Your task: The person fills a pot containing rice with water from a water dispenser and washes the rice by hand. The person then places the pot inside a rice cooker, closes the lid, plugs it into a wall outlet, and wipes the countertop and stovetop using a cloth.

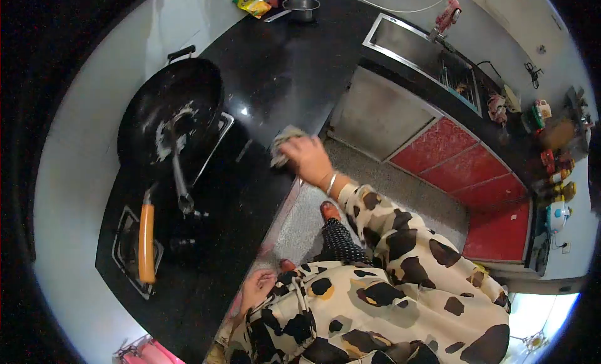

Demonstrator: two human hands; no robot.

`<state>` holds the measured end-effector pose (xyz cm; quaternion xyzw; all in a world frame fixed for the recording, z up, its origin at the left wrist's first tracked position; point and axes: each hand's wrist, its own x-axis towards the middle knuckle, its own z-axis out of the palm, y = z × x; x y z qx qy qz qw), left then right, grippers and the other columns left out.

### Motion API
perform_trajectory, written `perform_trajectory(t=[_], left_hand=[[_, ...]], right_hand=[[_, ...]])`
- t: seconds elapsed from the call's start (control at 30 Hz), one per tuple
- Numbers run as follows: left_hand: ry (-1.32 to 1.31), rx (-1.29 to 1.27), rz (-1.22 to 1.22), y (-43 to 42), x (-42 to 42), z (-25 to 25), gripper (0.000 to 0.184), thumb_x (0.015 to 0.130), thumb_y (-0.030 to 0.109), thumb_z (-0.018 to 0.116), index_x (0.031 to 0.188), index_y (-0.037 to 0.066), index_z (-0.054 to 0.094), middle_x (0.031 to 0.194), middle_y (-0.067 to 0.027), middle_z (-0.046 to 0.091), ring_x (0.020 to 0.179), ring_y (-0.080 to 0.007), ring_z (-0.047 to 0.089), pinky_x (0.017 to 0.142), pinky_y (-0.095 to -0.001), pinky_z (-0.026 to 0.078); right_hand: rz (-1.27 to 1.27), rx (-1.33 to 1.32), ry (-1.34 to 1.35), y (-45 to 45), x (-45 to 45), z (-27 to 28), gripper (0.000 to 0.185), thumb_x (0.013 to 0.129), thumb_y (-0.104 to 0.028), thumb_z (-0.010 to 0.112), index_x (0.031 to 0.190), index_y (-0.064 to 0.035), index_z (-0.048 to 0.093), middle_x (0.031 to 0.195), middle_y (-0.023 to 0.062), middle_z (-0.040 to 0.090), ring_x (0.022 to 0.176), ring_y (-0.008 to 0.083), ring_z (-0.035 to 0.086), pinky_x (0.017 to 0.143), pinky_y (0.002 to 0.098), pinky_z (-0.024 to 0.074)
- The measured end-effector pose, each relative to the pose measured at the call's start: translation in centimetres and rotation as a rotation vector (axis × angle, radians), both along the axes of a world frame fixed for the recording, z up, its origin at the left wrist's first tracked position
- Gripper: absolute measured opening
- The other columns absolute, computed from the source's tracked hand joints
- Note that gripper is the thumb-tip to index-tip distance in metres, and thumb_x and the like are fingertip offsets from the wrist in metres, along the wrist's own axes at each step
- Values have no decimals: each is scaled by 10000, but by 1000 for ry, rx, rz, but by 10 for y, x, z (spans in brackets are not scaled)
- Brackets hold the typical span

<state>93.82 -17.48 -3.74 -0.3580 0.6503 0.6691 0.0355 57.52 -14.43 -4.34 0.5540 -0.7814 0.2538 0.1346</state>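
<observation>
My right hand [308,158] grips a greyish crumpled cloth [283,142] and presses it on the black countertop [263,70] near its front edge. A bangle circles that wrist. My left hand [258,286] hangs low by the counter edge, close to my body, its fingers loosely curled and nothing visible in them. Left of the cloth, a large black wok [141,113] rests over the stove, with whitish patches inside. A metal ladle [179,176] leans in the wok, its handle pointing toward me. The wok's wooden handle [146,245] reaches over the second burner.
A small steel saucepan [302,8] and a yellow packet [251,2] stand at the back. To the right is a steel sink [407,41] with a tap [441,29]. Red cabinet doors [438,154] lie below. Jars and a blue-white appliance [557,215] line the far right counter.
</observation>
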Motion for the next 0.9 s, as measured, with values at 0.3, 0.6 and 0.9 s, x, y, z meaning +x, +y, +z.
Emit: perform_trajectory(t=[0.3, 0.6, 0.9], left_hand=[[-440, 457, -52, 24, -109, 7, 364, 837, -42, 558, 1196, 3, 520, 1082, -91, 619, 947, -147, 582, 869, -239, 442], [-341, -238, -78, 91, -278, 130, 220, 906, 49, 515, 1112, -21, 548, 985, -114, 664, 898, -156, 620, 803, -243, 466], [-69, 186, -80, 66, -285, 44, 265, 863, 29, 588, 1122, -16, 549, 1014, -92, 644, 938, -150, 597, 830, -276, 461]], right_hand=[[-112, 142, -64, -8, -224, 26, 362, 805, -144, 575, 1164, -166, 539, 1126, 78, 561, 1096, 276, 515, 951, 527, 357], [-430, 220, -151, -25, -381, 44, 287, 858, -170, 470, 1129, -162, 563, 1073, 125, 580, 1027, 291, 556, 959, 586, 340], [-789, 132, 5, 265, -447, 35, 292, 773, -74, 511, 1055, -81, 584, 934, 152, 643, 827, 337, 626, 718, 453, 494]])
